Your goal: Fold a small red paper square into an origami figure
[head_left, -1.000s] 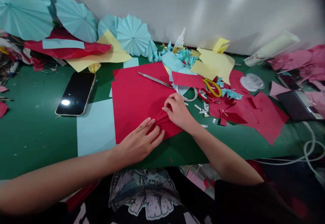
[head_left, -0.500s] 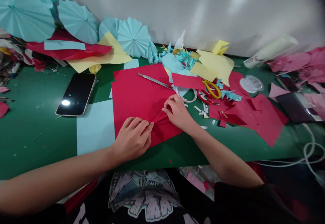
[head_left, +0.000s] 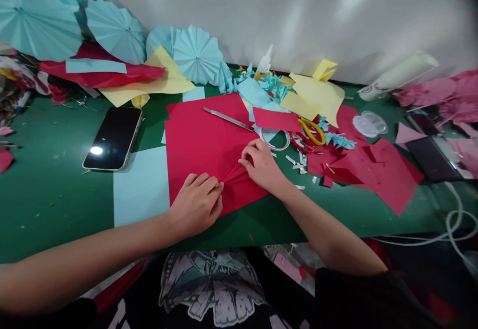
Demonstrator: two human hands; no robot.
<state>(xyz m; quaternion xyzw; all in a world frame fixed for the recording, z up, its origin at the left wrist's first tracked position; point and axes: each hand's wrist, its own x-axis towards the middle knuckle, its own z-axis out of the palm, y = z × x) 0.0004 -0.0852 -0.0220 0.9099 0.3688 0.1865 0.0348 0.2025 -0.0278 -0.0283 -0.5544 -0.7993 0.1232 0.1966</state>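
A small folded piece of red paper (head_left: 236, 173) stretches between my two hands, above larger red sheets (head_left: 197, 140) on the green table. My left hand (head_left: 197, 200) pinches its left end, fingers curled together. At its right end, my right hand (head_left: 259, 162) grips the piece between thumb and fingers. A thin metal blade-like tool (head_left: 227, 119) lies across the red sheets, beyond my hands. Right of it are a white tape roll (head_left: 278, 146) and scissors with yellow handles (head_left: 313, 132).
A black phone (head_left: 113, 139) lies on the left beside a light blue sheet (head_left: 140, 184). Pleated blue paper fans (head_left: 197, 57) lean against the wall. Red scraps (head_left: 392, 174), a glue bottle (head_left: 264, 61) and white cables (head_left: 453, 219) are at the back and right.
My left hand has shifted very slightly, its fingertips closing in lower on the folded red paper. My right hand stays in place.
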